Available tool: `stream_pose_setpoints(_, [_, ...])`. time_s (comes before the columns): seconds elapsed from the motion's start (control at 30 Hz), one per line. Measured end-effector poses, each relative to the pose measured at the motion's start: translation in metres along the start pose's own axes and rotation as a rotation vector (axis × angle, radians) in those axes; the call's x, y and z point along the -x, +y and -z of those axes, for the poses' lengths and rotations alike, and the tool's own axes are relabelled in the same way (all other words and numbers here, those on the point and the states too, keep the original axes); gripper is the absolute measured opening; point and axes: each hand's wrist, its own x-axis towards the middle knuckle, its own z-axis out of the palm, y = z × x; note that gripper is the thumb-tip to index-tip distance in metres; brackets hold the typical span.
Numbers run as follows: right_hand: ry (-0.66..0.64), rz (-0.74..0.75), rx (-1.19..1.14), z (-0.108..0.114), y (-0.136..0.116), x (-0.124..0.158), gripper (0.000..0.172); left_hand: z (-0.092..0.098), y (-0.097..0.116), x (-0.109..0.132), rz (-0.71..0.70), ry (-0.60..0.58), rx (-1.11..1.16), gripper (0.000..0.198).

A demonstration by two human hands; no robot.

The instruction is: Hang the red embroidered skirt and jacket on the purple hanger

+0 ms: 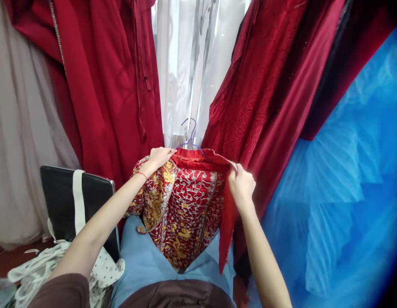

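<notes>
A red skirt [188, 201] with silver and gold embroidery hangs between my knees, its plain red waistband held up at the top. My left hand [160, 157] pinches the waistband's left end, close to a purple wire hanger [191, 139]. At the other end, my right hand [241, 184] is closed on the waistband, with a loose red strip [226, 226] hanging below it. The hanger's hook points up behind the skirt, and its lower part is hidden inside the waist. A gold-embroidered section [153, 192] bunches under my left wrist.
Long dark red garments [115, 85] hang on the left, with more red ones [253, 85] on the right. Blue tulle [339, 205] fills the right side. A black panel with a white strap [59, 201] stands at left, near white spotted fabric [105, 267] on the floor.
</notes>
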Motion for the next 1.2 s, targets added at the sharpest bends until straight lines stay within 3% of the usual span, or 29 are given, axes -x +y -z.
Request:
stream_pose_setpoints(0.1, [0.039, -0.030, 0.088, 0.016, -0.027, 0.000, 0.040, 0.007, 0.010, 0.004, 0.046, 0.002, -0.024, 0.055])
stream_pose_setpoints(0.2, [0.066, -0.014, 0.129, 0.012, -0.062, 0.021, 0.036, 0.010, 0.019, 0.007, 0.101, -0.002, -0.022, 0.059])
stream_pose_setpoints(0.3, [-0.019, 0.127, 0.144, -0.014, -0.093, 0.054, 0.034, 0.010, 0.018, 0.010, 0.152, 0.010, -0.025, 0.061])
stream_pose_setpoints(0.4, [-0.141, 0.318, 0.186, -0.049, -0.106, 0.079, 0.035, 0.008, 0.007, 0.010, 0.174, 0.025, -0.022, 0.061])
stream_pose_setpoints(0.5, [-0.250, 0.344, 0.223, -0.075, -0.098, 0.081, 0.029, 0.002, -0.002, 0.008, 0.134, 0.001, 0.006, 0.048])
stream_pose_setpoints(0.57, [-0.282, 0.295, 0.221, -0.079, -0.087, 0.072, 0.024, -0.007, -0.001, 0.008, 0.137, -0.010, -0.013, 0.041])
stream_pose_setpoints(0.73, [-0.160, 0.099, 0.207, -0.047, -0.051, 0.037, 0.027, -0.032, 0.010, 0.017, 0.331, 0.006, -0.136, 0.087])
stream_pose_setpoints(0.83, [-0.059, 0.012, 0.209, -0.025, -0.028, 0.017, 0.029, -0.034, 0.004, 0.025, 0.483, -0.085, -0.146, 0.099])
stream_pose_setpoints(0.93, [-0.023, 0.022, 0.204, -0.016, -0.015, 0.004, 0.033, -0.024, -0.009, 0.034, 0.567, -0.128, -0.159, 0.089])
stream_pose_setpoints(1.07, [-0.030, 0.029, 0.215, -0.016, -0.015, 0.000, 0.036, -0.005, -0.027, 0.047, 0.437, 0.078, -0.199, 0.047])
stream_pose_setpoints(1.2, [-0.022, 0.040, 0.210, -0.017, -0.021, 0.004, 0.036, -0.004, -0.036, 0.061, 0.427, 0.128, 0.008, 0.037])
